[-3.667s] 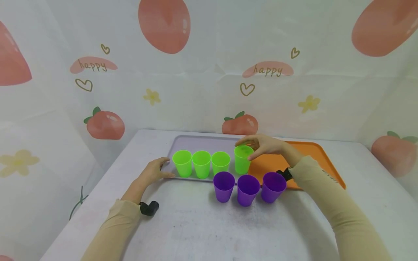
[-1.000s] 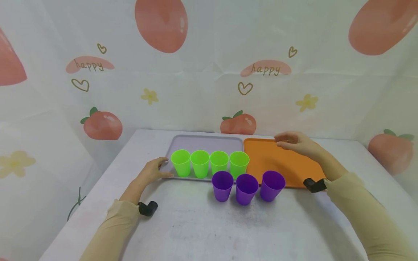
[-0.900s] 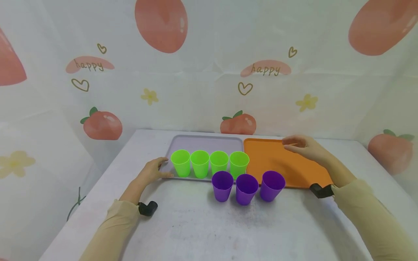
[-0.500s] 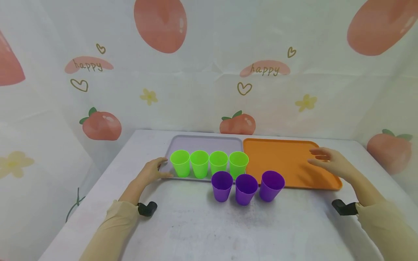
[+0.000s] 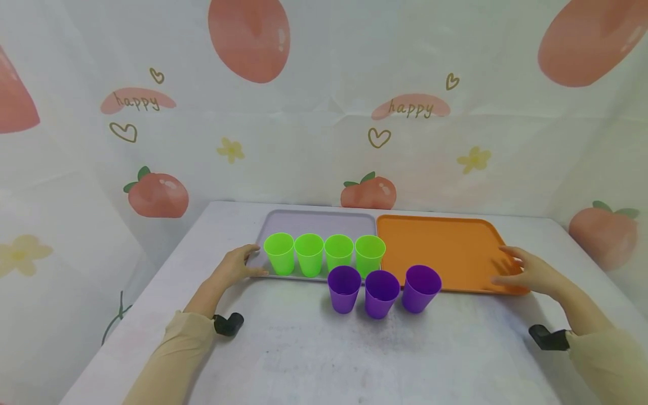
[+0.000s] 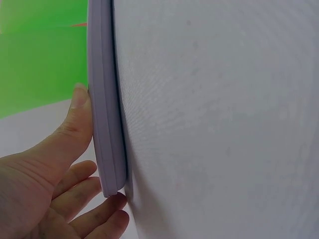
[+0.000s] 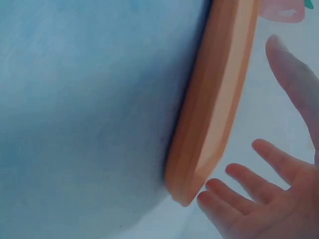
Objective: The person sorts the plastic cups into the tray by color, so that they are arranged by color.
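My left hand (image 5: 235,265) rests at the near left corner of the grey tray (image 5: 324,217), fingers relaxed. In the left wrist view its thumb lies against the tray's rim beside a green cup (image 6: 42,69), and its fingertips are right at the corner. My right hand (image 5: 531,273), thumb and fingers spread with nothing between them, is over the right end of the orange tray (image 5: 440,247). Several bright green cups, the rightmost green cup (image 5: 370,256) among them, stand upright in a row along the grey tray's front.
In front of the trays, three purple cups stand on the white table: a left purple cup (image 5: 344,289), a middle purple cup (image 5: 382,295) and a right purple cup (image 5: 422,289). The trays lie side by side before a fruit-printed cloth backdrop (image 5: 314,101).
Earlier my right hand was at the rightmost green cup; that cup now stands level with the others. The hand has since moved right and nearer to the orange tray's end. The left hand stays put.
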Demonstrator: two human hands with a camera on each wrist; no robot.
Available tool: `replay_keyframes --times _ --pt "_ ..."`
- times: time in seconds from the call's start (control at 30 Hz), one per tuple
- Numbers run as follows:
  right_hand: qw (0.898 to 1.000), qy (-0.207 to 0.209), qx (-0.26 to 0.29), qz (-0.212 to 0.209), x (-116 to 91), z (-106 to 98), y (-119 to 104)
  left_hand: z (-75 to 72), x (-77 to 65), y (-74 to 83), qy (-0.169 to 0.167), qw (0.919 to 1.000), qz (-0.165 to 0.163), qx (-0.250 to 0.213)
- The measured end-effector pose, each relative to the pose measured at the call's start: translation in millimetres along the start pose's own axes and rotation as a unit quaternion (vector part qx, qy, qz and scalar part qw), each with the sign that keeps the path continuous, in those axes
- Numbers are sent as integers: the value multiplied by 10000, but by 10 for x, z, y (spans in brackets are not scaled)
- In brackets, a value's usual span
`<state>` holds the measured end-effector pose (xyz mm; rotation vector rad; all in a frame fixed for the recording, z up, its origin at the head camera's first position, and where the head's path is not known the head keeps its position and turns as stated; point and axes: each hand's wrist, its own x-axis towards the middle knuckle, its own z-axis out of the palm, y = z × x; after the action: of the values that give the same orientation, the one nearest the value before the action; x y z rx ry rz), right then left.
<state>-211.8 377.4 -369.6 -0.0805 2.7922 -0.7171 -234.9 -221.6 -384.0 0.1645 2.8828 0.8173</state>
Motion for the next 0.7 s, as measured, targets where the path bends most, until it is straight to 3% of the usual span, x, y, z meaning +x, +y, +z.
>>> replay_keyframes --times 0.5,0.7 --pt "9996 -65 -65 266 -9 56 128 -18 16 -11 -10 9999 162 41" --pt "9996 -7 -73 255 17 68 151 -167 -66 -24 203 9988 451 -39"
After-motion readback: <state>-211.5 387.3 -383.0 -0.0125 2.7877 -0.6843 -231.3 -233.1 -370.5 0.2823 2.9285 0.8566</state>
